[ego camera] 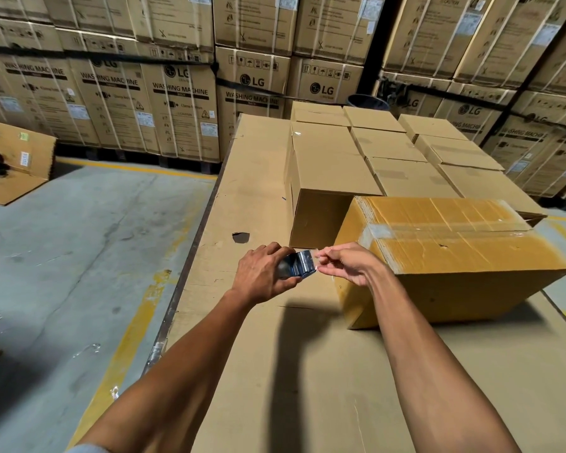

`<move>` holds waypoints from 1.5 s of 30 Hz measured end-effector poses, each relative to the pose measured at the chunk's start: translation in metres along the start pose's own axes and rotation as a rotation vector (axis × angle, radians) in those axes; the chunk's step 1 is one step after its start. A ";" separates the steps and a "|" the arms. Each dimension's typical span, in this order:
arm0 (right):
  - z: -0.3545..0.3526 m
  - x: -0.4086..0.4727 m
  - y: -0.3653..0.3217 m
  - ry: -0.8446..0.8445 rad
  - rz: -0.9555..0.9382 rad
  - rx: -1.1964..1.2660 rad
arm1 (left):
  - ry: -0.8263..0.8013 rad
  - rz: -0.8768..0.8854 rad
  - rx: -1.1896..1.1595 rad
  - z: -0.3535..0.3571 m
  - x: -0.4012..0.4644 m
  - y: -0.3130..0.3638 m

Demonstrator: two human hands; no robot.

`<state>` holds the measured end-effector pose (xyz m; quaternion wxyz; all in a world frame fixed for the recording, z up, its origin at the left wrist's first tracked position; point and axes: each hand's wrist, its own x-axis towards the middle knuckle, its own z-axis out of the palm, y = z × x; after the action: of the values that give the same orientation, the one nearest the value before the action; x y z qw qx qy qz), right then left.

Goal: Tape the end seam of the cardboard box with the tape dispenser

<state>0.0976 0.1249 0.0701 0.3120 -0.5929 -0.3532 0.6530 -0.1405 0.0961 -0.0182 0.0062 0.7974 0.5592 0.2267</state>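
Left hand (264, 276) clenched round tape dispenser (297, 264), above cardboard-covered table (258, 197). Right hand (347, 263) pinching clear tape end at dispenser mouth. Cardboard box (451, 256) on table just right of hands, top seam taped.

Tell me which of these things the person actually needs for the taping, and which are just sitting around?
In use:
left hand
tape dispenser
right hand
cardboard box

Just lying about:
open empty box
stacked washing machine cartons
flattened carton on the floor
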 end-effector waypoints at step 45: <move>-0.008 0.021 0.048 -0.120 0.199 0.561 | -0.239 -0.003 -0.167 -0.013 0.010 -0.013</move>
<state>0.1039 0.1159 0.0183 0.3767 -0.4758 -0.1169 0.7862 -0.1546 0.1065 -0.0064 0.1394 0.8145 0.5349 0.1762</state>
